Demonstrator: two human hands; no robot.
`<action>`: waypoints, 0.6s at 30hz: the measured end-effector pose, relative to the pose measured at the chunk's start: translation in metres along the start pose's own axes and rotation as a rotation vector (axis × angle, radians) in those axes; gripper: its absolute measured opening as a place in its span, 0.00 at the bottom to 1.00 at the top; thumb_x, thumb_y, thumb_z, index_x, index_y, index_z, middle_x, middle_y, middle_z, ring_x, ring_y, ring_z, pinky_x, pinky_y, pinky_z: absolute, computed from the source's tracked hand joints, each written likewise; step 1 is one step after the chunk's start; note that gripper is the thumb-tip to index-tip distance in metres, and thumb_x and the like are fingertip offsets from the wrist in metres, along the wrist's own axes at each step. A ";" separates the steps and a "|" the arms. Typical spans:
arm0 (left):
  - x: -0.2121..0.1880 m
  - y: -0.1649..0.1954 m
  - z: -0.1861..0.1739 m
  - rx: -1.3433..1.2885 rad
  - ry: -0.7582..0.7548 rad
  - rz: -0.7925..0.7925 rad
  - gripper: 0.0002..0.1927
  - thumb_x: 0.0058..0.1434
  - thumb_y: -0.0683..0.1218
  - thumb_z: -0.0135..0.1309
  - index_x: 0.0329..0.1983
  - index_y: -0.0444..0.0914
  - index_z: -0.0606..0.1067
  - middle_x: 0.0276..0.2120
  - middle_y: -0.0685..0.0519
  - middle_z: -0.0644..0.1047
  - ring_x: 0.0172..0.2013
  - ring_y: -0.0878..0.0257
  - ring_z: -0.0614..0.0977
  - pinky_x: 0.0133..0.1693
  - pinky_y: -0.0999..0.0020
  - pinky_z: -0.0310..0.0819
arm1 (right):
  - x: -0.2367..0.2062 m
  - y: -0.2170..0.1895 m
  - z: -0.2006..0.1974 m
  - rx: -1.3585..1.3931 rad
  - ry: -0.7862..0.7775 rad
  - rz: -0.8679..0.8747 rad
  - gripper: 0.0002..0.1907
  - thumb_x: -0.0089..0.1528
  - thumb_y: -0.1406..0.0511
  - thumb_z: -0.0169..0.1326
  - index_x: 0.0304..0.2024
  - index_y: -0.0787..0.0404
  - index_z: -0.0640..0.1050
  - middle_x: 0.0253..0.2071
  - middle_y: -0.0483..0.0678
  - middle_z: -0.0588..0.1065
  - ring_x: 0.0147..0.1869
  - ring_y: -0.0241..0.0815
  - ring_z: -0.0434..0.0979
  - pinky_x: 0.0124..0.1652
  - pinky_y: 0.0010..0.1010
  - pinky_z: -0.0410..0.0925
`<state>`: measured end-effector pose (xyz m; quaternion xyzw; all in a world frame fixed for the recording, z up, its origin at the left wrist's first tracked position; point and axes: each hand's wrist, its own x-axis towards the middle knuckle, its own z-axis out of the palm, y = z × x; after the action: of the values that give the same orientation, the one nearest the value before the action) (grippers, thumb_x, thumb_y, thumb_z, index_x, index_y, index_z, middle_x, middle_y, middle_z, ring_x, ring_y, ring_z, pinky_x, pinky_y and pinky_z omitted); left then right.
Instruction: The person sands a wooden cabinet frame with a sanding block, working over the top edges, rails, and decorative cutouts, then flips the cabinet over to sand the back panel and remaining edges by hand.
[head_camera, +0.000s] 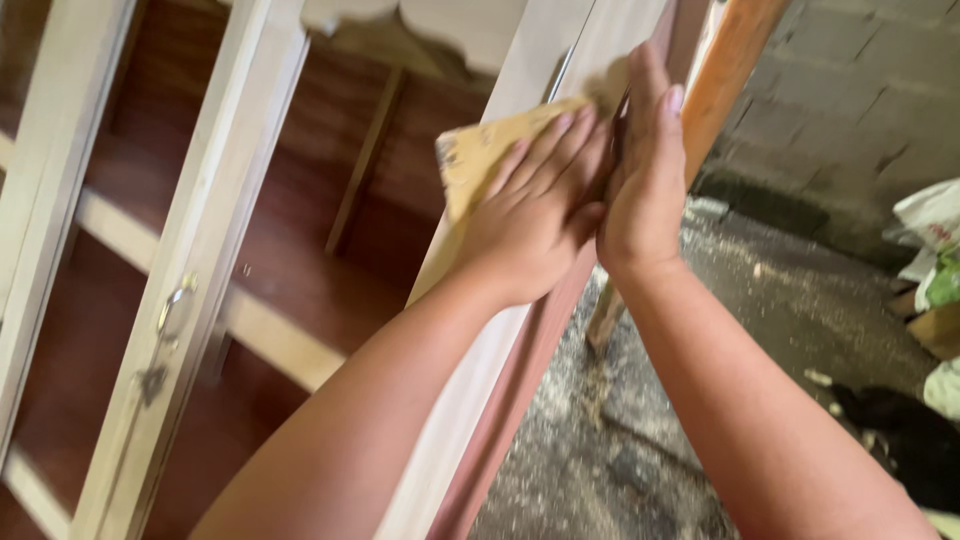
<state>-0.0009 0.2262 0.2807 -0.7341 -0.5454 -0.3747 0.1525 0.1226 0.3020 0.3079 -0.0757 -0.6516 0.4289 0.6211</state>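
My left hand (535, 215) presses a tan sheet of sandpaper (475, 155) flat against the pale front post (545, 60) of a wooden cabinet. My right hand (645, 175) lies against the same post just to the right, fingers straight and together, palm on the post's side. It touches my left hand's fingertips. Part of the sandpaper is hidden under my left hand.
The cabinet has reddish-brown shelves (290, 260) with pale edges, and a pale door frame (215, 220) with a small metal handle (172, 305) at the left. An orange-brown board (725, 70) leans at the right. Sawdust covers the concrete floor (720, 330). Bags and clutter (935, 250) lie at the far right.
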 end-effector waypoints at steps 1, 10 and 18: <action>-0.028 -0.005 -0.004 -0.055 -0.019 0.004 0.32 0.73 0.54 0.39 0.79 0.44 0.53 0.78 0.54 0.52 0.77 0.60 0.50 0.75 0.57 0.39 | -0.009 0.000 0.006 0.020 0.002 -0.017 0.41 0.76 0.45 0.30 0.81 0.66 0.48 0.84 0.57 0.45 0.89 0.49 0.37 0.82 0.38 0.34; -0.281 0.003 -0.059 0.093 0.101 -0.004 0.29 0.70 0.62 0.45 0.73 0.54 0.61 0.75 0.44 0.58 0.72 0.47 0.62 0.70 0.47 0.47 | -0.092 0.021 0.069 -0.271 0.188 0.117 0.53 0.62 0.68 0.61 0.77 0.53 0.40 0.74 0.59 0.62 0.67 0.50 0.77 0.60 0.39 0.73; -0.397 0.007 -0.015 0.008 -0.038 -0.283 0.41 0.66 0.66 0.43 0.75 0.39 0.57 0.73 0.37 0.57 0.70 0.36 0.59 0.65 0.32 0.42 | -0.114 0.039 0.060 -0.286 0.196 0.091 0.60 0.60 0.74 0.66 0.77 0.51 0.37 0.71 0.55 0.65 0.68 0.46 0.76 0.59 0.37 0.73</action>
<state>-0.0493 -0.0588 0.0077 -0.6563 -0.6477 -0.3764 0.0905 0.0778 0.2262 0.2062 -0.2344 -0.6381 0.3501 0.6445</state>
